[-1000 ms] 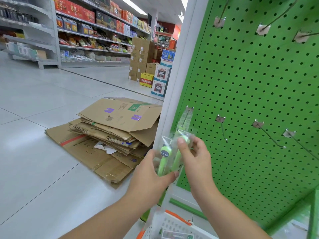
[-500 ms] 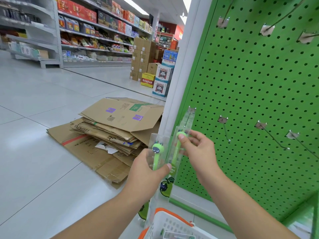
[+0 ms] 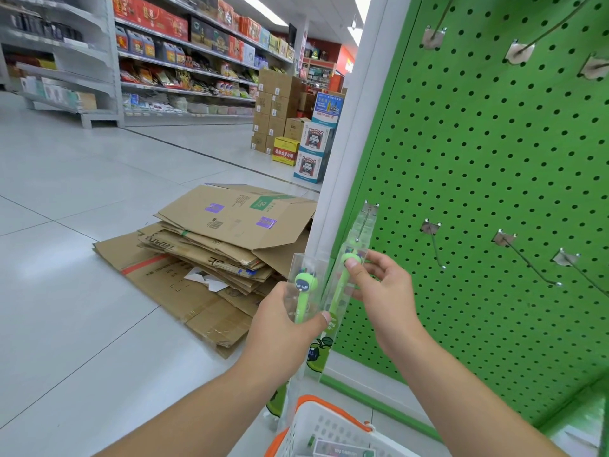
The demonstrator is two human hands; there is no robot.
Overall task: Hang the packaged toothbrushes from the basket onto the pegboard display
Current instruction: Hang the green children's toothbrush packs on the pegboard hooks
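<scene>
Your left hand (image 3: 280,319) grips one toothbrush pack (image 3: 304,291); your right hand (image 3: 379,291) pinches another pack (image 3: 342,285) whose top sits on a pegboard (image 3: 494,192) hook (image 3: 364,222).

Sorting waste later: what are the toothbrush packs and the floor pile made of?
Packs: clear glossy plastic, it seems; the brushes show through and the edges glint. Pile: brown matte corrugated cardboard, flattened boxes with printed marks and tape.

A package (image 3: 344,451) in the basket (image 3: 333,427) reads "TOOTHBRUSH"; other print is illegible
</scene>
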